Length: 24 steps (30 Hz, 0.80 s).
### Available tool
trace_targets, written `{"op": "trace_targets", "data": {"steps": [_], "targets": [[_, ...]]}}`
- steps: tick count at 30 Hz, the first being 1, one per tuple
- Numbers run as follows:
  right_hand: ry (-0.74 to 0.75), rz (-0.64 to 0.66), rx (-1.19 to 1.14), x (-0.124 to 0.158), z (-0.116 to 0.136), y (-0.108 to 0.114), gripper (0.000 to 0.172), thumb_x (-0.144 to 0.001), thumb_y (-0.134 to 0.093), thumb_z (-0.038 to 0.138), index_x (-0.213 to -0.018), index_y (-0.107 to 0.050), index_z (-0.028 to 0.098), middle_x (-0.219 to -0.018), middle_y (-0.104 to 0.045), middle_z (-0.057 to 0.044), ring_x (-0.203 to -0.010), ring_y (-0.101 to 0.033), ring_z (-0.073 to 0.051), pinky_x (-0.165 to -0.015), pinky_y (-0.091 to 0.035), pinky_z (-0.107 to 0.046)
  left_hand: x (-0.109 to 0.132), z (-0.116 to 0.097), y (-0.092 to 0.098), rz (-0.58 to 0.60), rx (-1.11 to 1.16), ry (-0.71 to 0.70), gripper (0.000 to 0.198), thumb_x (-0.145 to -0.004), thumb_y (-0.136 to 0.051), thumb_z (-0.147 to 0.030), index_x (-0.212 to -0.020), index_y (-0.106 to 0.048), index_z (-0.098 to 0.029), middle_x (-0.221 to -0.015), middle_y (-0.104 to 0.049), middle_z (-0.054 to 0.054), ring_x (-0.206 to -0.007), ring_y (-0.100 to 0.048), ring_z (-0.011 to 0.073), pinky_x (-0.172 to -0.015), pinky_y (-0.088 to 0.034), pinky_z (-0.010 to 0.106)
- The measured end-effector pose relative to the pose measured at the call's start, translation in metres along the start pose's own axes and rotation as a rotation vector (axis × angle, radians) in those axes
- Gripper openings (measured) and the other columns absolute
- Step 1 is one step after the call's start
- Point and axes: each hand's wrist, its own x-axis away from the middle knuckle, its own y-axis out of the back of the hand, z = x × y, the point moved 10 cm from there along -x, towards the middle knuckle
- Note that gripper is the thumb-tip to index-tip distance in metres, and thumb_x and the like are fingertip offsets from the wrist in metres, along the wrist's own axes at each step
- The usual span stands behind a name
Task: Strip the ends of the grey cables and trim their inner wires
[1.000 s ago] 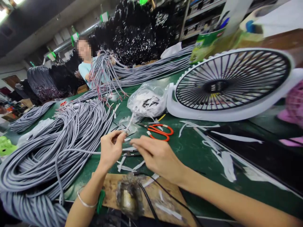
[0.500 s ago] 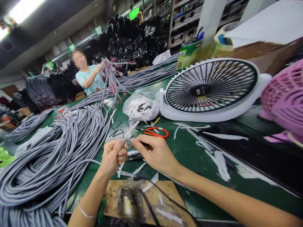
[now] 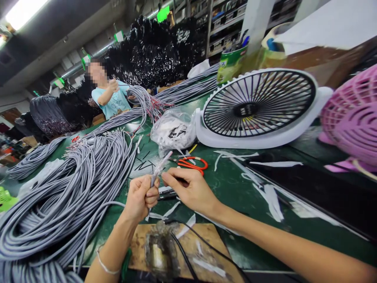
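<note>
My left hand (image 3: 142, 197) is closed round the end of a grey cable (image 3: 159, 166) that sticks up past its fingers, with a bit of clear wrap on the tip. The cable runs left from that hand into a big heap of grey cables (image 3: 67, 192). My right hand (image 3: 189, 188) sits just right of the left one, its fingers pinched together near the cable end; what they hold, if anything, I cannot make out. Both hands hover above the green table (image 3: 235, 184).
Orange-handled scissors (image 3: 193, 163) lie behind my hands, beside a clear bag of white pieces (image 3: 173, 131). A white fan (image 3: 259, 106) and a pink fan (image 3: 353, 122) stand at right. White tape scraps (image 3: 271, 196) litter the table. A wooden board (image 3: 179, 247) lies nearest me. Another person (image 3: 110, 98) handles cables at the back.
My left hand has closed into a fist round the cable end and my right hand drew in beside it. The person at the back lowered their cable bundle.
</note>
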Motion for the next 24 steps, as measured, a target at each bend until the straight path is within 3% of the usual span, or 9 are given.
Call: {"op": "trace_targets", "data": {"steps": [7,13,15,19,24], "targets": [[0.090,-0.013,-0.019,-0.001,0.017,0.006,0.037,-0.085,-0.042,0.033,-0.055,-0.053,0.015,-0.045,-0.040,0.003,-0.042,-0.033,-0.007,-0.041,-0.027,-0.021,-0.002,0.010,0.005,-0.068,-0.123,0.014,0.045,-0.063,-0.067,-0.053,-0.062,-0.046,-0.014,-0.042,-0.025,-0.012,-0.032,-0.012,-0.0016,-0.030,-0.008,0.012],[0.522,-0.038,0.017,0.020,0.076,0.016,0.030,-0.083,-0.045,0.020,-0.054,-0.052,0.017,-0.045,-0.044,0.003,-0.042,-0.037,-0.007,-0.044,-0.031,-0.020,-0.005,-0.003,0.042,-0.378,-0.107,-0.067,0.050,-0.052,-0.074,-0.053,-0.063,-0.045,-0.014,-0.043,-0.027,-0.013,-0.032,-0.015,-0.0022,-0.032,-0.009,0.011],[0.441,-0.091,0.017,0.015,0.068,0.023,0.031,-0.083,-0.046,0.023,-0.054,-0.051,0.017,-0.044,-0.043,0.003,-0.041,-0.035,-0.007,-0.043,-0.031,-0.020,-0.006,-0.006,0.045,-0.397,-0.091,-0.079,0.049,-0.052,-0.074,-0.052,-0.066,-0.047,-0.013,-0.044,-0.031,-0.012,-0.032,-0.017,-0.0024,-0.032,-0.010,0.011],[0.042,-0.163,0.095,-0.002,0.016,0.028,0.038,-0.084,-0.045,0.035,-0.051,-0.049,0.017,-0.042,-0.036,0.005,-0.039,-0.029,-0.006,-0.039,-0.026,-0.021,-0.004,-0.015,0.036,-0.341,-0.135,-0.165,0.040,-0.059,-0.073,-0.045,-0.068,-0.053,-0.011,-0.055,-0.047,-0.006,-0.037,-0.032,-0.0014,-0.037,-0.023,0.013],[-0.057,-0.071,0.191,-0.006,-0.005,0.015,0.042,-0.085,-0.038,0.039,-0.056,-0.056,0.015,-0.046,-0.041,0.002,-0.042,-0.033,-0.008,-0.043,-0.027,-0.022,0.000,-0.018,0.030,-0.315,-0.188,-0.210,0.033,-0.062,-0.072,-0.040,-0.072,-0.061,-0.011,-0.055,-0.050,-0.004,-0.039,-0.035,0.0004,-0.039,-0.023,0.015]]}}
